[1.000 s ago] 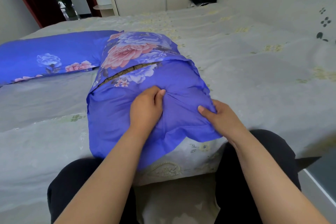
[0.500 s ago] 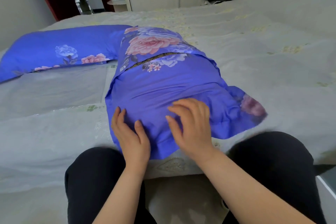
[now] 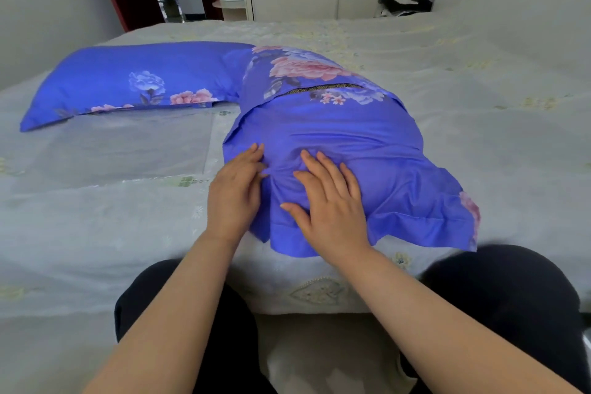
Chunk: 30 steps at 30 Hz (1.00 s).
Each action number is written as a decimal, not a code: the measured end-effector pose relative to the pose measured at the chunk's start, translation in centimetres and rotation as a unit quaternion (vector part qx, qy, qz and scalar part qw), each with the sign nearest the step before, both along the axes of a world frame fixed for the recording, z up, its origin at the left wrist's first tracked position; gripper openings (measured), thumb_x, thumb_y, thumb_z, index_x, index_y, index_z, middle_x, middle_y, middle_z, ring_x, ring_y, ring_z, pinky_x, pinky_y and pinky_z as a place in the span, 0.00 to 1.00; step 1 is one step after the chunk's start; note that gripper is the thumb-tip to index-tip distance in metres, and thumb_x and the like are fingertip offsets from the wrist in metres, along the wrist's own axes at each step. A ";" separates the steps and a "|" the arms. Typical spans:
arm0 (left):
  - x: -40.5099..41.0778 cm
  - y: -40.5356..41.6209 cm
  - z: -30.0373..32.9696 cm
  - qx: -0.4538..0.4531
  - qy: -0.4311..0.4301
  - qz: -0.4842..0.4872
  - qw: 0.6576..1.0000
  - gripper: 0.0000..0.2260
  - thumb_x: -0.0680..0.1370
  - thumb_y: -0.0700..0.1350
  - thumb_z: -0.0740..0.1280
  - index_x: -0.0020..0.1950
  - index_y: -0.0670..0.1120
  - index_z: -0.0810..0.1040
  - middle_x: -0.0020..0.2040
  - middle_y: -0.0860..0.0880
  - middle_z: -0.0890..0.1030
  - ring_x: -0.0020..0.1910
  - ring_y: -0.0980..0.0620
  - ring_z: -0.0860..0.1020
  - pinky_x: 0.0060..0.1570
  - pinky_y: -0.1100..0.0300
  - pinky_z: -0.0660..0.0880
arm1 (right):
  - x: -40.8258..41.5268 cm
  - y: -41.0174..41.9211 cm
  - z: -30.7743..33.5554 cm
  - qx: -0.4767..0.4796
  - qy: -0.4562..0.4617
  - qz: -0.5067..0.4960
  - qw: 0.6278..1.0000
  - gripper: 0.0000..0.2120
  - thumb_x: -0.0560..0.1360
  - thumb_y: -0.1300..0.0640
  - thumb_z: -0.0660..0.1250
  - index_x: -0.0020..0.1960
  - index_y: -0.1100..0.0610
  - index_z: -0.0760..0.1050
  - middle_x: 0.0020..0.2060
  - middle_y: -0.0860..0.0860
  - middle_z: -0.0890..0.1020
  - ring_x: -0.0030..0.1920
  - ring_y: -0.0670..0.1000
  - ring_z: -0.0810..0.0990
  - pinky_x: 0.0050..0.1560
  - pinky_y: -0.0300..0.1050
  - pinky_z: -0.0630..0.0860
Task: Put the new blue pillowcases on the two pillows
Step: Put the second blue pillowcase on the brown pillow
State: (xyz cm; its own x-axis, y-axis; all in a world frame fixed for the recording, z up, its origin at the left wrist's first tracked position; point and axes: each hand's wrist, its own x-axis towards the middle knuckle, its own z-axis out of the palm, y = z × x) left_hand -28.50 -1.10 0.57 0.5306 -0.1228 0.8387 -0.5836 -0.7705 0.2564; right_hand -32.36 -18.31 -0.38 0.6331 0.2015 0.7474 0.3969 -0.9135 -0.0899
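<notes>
Pillow (image 3: 335, 137) same spot; both hands slid fwd, L (image 3: 235, 192), R (image 3: 329, 201) flat.

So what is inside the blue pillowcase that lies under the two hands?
The near pillowcase bulges, so something fills it, likely a pillow, but the fabric covers it fully. The left hand and right hand lie flat on top. The opening is not visible.

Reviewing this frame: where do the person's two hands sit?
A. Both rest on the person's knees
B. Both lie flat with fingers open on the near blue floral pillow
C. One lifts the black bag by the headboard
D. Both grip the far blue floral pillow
B: the left hand and the right hand lie spread on the near blue floral pillow; the far blue floral pillow lies untouched.
</notes>
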 end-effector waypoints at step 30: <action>-6.2 -5.5 -2.7 0.102 0.162 0.100 0.977 0.29 0.75 0.49 0.59 0.72 0.36 0.60 0.70 0.37 0.69 0.71 0.40 0.65 0.70 0.50 0.59 | 0.6 1.0 5.4 0.022 0.075 -0.049 0.996 0.13 0.78 0.49 0.58 0.44 0.56 0.75 0.38 0.52 0.80 0.40 0.57 0.78 0.36 0.46 0.66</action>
State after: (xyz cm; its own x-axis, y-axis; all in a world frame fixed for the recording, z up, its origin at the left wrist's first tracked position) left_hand -34.66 -6.56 -2.17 0.7939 -0.1370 0.5924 -0.3309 -0.9148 0.2318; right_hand -31.78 -17.26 5.05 0.7528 0.1034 0.6501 0.2861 -0.9408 -0.1816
